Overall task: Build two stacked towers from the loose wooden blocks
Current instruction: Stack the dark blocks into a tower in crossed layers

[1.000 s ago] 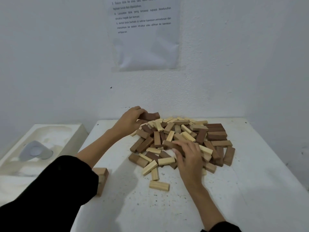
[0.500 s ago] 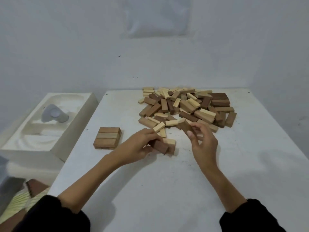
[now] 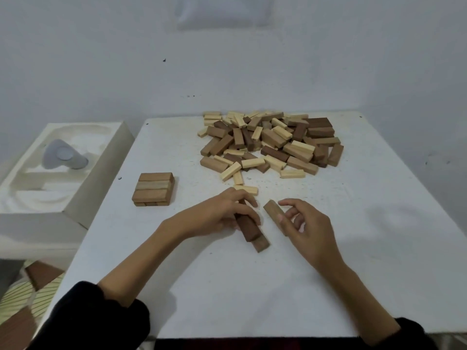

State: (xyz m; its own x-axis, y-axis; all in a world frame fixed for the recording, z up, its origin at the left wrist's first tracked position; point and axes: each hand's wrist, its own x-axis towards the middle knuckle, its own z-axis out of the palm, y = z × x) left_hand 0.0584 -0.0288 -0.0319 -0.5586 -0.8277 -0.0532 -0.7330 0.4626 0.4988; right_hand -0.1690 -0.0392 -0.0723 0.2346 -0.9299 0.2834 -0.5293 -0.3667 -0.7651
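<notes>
Near the front of the white table we are laying the base of a second tower. Our left hand has its fingers closed over a dark block lying on the table, with another brown block tight beside it. Our right hand pinches a lighter brown block between thumb and forefinger, the other fingers loosely spread. We judge the next move is to bring this third block flush against the pair, ends level. A first low stack sits to the left, and the loose pile lies by the far edge. A plain pale wall backs the table, and a white moulded tray stands at its left.
</notes>
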